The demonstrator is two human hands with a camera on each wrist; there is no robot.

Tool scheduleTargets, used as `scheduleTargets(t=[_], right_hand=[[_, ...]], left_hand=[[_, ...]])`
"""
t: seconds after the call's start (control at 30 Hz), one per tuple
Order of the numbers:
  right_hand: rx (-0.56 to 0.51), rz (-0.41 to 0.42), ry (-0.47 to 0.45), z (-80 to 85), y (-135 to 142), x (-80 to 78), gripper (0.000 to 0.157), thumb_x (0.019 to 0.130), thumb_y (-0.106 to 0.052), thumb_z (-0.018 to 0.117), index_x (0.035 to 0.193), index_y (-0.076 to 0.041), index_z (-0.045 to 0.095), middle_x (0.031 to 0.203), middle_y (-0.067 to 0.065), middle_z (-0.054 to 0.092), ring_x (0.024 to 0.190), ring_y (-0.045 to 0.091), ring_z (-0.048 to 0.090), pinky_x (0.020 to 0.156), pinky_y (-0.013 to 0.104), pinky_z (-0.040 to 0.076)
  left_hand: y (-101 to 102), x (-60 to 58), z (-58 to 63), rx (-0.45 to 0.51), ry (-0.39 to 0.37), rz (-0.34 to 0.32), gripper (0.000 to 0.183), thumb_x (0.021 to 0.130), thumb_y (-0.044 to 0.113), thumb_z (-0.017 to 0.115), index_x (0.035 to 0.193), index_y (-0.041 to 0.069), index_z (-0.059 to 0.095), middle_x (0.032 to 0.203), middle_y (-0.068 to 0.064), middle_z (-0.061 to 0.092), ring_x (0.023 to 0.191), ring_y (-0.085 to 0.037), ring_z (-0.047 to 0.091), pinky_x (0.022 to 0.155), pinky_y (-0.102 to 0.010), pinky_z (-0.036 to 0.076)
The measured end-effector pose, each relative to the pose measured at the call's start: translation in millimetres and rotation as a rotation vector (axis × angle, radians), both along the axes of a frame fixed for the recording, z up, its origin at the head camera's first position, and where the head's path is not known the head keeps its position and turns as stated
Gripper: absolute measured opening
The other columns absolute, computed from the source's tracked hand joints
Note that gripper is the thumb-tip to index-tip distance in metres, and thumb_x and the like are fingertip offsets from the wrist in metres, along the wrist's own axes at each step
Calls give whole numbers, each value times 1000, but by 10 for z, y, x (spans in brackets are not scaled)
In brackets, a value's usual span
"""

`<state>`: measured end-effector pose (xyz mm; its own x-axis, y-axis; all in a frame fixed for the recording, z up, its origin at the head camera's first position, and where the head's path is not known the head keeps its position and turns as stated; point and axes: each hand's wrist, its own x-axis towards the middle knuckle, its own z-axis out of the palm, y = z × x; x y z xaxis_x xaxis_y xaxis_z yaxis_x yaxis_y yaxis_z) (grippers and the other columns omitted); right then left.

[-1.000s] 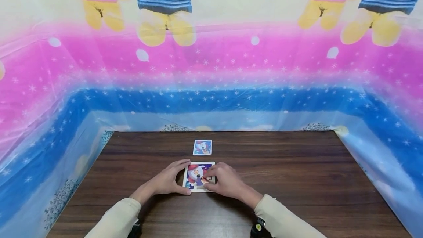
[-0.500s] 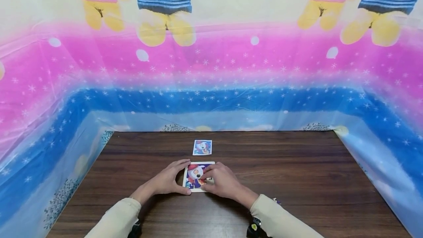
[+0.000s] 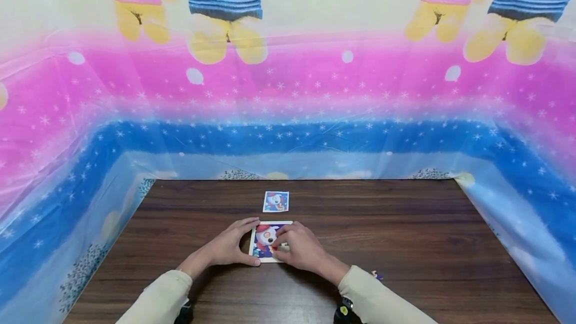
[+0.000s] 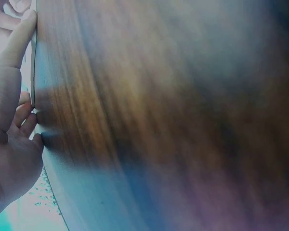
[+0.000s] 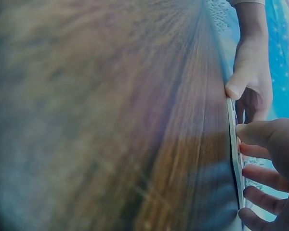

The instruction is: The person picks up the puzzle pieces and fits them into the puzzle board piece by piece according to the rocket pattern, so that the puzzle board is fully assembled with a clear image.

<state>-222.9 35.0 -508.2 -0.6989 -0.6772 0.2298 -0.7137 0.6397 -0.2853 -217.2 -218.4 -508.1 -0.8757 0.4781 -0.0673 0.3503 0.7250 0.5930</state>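
Observation:
A small white-bordered jigsaw puzzle (image 3: 265, 238) with a cartoon animal picture lies flat on the brown wooden table. My left hand (image 3: 225, 246) holds it from the left side, thumb at the near edge and fingers at the far corner. Over the puzzle's right half sits my right hand (image 3: 308, 249), its fingertips touching the printed face and covering that part. In the right wrist view, the right fingers (image 5: 265, 178) are spread along the puzzle board's thin edge (image 5: 234, 159). The left wrist view shows the left thumb (image 4: 20, 41) against the same board's edge.
Behind the puzzle lies a small picture card (image 3: 276, 202) with a matching design. A small colourful piece (image 3: 377, 275) rests on the table (image 3: 414, 234) beside the right sleeve (image 3: 373, 289). A patterned cloth (image 3: 288, 136) hangs around the table's back and sides.
My right fingertips have shifted slightly left over the puzzle. A greyish gap near its lower middle no longer shows. The right sleeve moved left, revealing the small piece; the left hand stayed put.

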Motion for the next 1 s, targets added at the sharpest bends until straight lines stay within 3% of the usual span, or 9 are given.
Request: scheduleTargets(t=[0.5,0.73,1.0], right_hand=[[36,24,0,80,12,16,17,92,-30,77,103,-20,84,119,2,73,109,18,62,93,35,51],[-107,59,-97,133,241,-8,23,96,-25,73,116,-16,79,122,0,72,115,19,63,100,40,50],[-228,15,-165,178,683,37,32,98,-29,71,126,-13,74,123,-3,71,117,16,64,98,42,53]], left_hand=[[8,-9,6,2,-8,0,105,78,55,85,159,8,37,165,-12,31,151,-36,27,115,-61,32],[3,-11,-4,5,-20,4,106,78,57,85,159,9,36,165,-11,30,151,-37,26,115,-60,31],[-7,-20,-8,8,-12,1,108,77,57,85,159,9,37,165,-11,30,151,-36,27,114,-60,32]])
